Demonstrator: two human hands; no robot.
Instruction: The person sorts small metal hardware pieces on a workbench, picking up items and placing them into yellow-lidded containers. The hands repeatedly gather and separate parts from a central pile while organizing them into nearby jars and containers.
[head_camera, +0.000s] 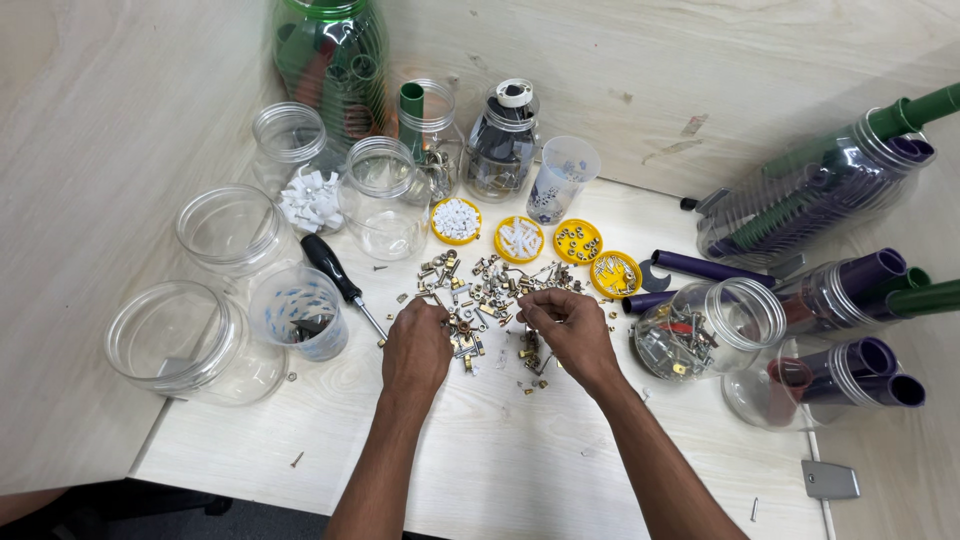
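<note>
A loose pile of small brass and silver screws, nuts and fittings (480, 290) lies on the pale wooden table (500, 450). My left hand (418, 345) rests at the pile's near left edge, fingers curled down into the pieces. My right hand (565, 325) is at the near right edge, fingertips pinched together over the parts; whether a piece is between them is too small to tell. Beyond the pile sit several yellow lids: one with white plugs (456, 220), one with white anchors (519, 239), one with nuts (577, 241), one with screws (616, 274).
A black-handled screwdriver (335, 273) lies left of the pile. Clear plastic jars (195, 340) and a small cup (297, 312) stand at left. More jars and a green one (330, 60) line the back. Jars with purple and green tubes (830, 180) lie at right. A grey metal plate (829, 480) sits near right.
</note>
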